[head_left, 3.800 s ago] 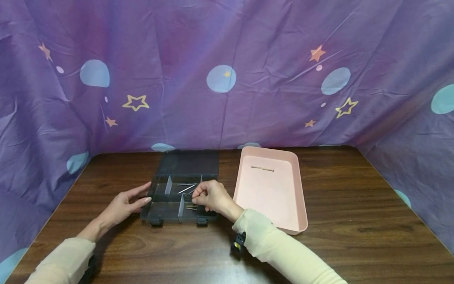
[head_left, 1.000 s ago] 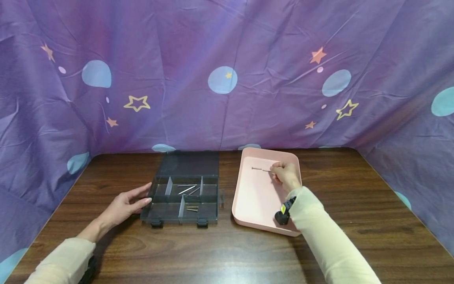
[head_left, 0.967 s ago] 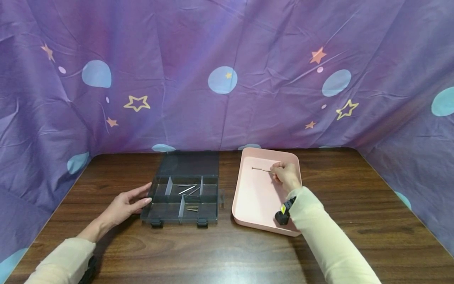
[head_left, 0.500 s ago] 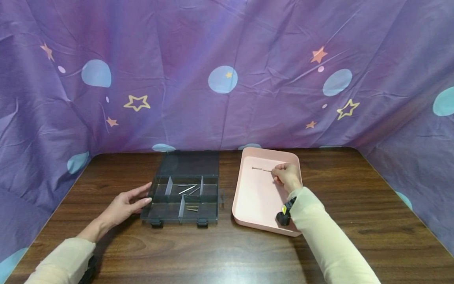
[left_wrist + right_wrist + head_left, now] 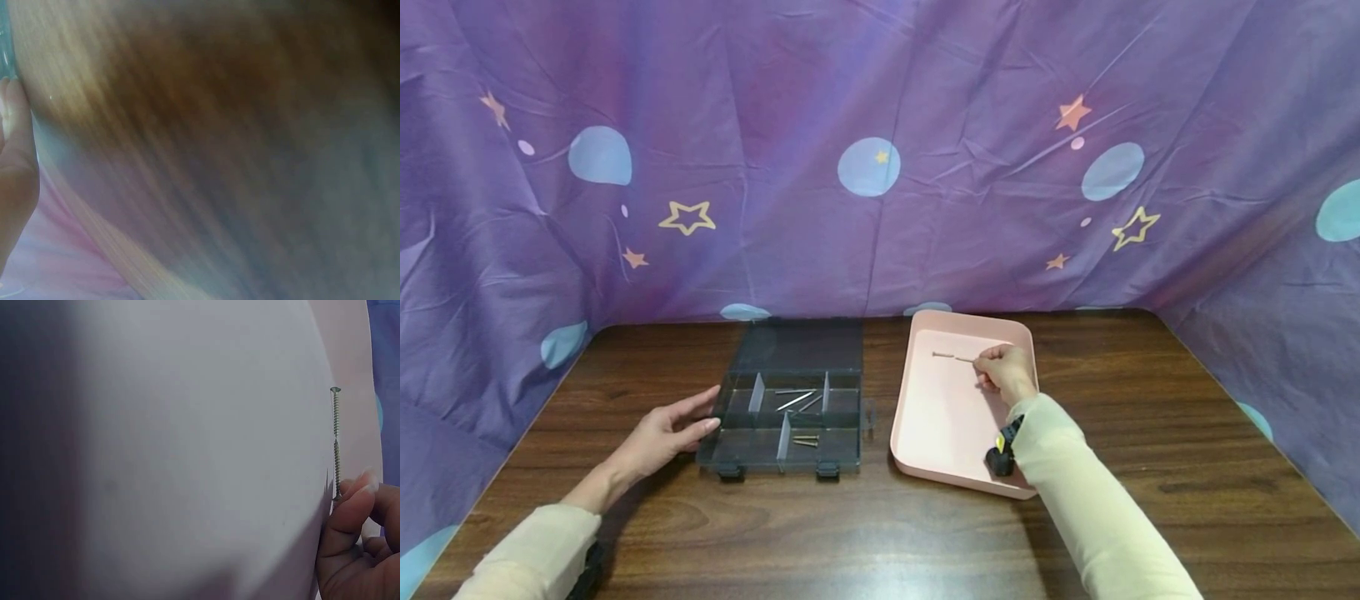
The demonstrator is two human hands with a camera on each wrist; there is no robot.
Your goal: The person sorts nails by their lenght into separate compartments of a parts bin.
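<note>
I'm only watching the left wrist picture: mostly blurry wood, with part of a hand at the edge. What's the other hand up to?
Observer: The right hand pinches the head end of a screw in a pink tray.
Visitor: Is that the only screw in there?
Observer: No, a second screw lies in line with it, tip towards tip; I can't tell whether they touch.
Visitor: And that greenish sliver by my hand, what's that?
Observer: It's the side of a dark see-through box beside the left hand, with its lid open.
</note>
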